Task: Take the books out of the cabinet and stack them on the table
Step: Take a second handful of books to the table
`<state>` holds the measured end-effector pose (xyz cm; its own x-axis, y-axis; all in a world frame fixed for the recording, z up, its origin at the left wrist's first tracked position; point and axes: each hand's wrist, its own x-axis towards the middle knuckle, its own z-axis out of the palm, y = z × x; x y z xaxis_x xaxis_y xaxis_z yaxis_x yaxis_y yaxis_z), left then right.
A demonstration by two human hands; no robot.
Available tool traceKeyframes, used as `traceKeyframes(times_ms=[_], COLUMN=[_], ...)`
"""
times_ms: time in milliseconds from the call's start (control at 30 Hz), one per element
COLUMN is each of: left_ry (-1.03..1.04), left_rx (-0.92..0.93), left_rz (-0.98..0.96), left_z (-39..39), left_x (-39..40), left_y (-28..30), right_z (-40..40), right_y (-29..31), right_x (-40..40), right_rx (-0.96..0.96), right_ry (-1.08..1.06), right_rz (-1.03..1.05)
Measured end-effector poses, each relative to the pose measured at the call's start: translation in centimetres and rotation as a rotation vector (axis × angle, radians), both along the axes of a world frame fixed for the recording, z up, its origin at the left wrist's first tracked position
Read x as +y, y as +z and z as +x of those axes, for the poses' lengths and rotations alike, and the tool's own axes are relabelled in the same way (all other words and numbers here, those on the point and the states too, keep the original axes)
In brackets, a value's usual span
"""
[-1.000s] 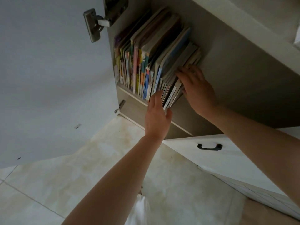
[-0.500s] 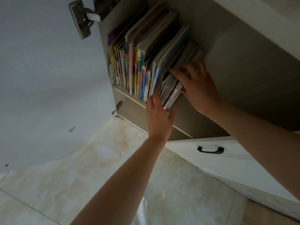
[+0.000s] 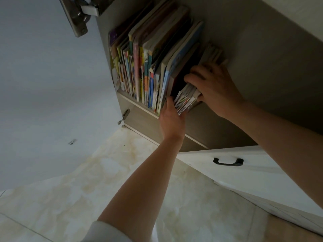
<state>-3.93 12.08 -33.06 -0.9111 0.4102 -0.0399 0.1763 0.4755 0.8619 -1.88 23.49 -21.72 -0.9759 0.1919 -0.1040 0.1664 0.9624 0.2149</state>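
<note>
The right hand (image 3: 212, 88) hides the far side of the thin books (image 3: 186, 99) it holds, and its fingers vanish behind them. The left hand (image 3: 172, 120) has its fingertips out of sight between books. The spine lettering is too small to read. The hinge (image 3: 76, 16) is cut off by the top edge.

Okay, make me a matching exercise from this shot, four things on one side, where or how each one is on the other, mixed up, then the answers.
Things:
1. right hand
2. left hand
3. black drawer handle
4. metal hinge

Descriptions:
A. on the white drawer front
B. grips the bundle of thin books from the right
C. top left, on the open cabinet door
D. touches the bundle's spines from below

Pairs: 1-B, 2-D, 3-A, 4-C
</note>
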Motion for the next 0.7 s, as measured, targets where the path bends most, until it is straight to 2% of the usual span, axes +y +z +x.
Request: traceKeyframes(times_ms=[233, 433, 567, 700], left_ry=[0.004, -0.062, -0.128, -0.103], left_rx=[0.1, 0.159, 0.047, -0.153], left_rz=[0.019, 0.013, 0.008, 0.108], left_z=[0.3, 1.7, 1.5, 1.9], left_x=[-2.3, -8.3, -10.5, -9.1], left_y=[0.1, -0.9, -1.7, -0.5], right_z=[-0.3, 2.1, 3.2, 2.9], right_y=[0.7, 0.3, -1.2, -1.1], right_x=[-1.5, -5.4, -7.4, -6.8], right_rx=[-0.004, 0.039, 0.096, 0.08], right_ry=[0.059, 0.201, 0.233, 0.229], right_rz=[-0.026, -0.013, -0.043, -0.07])
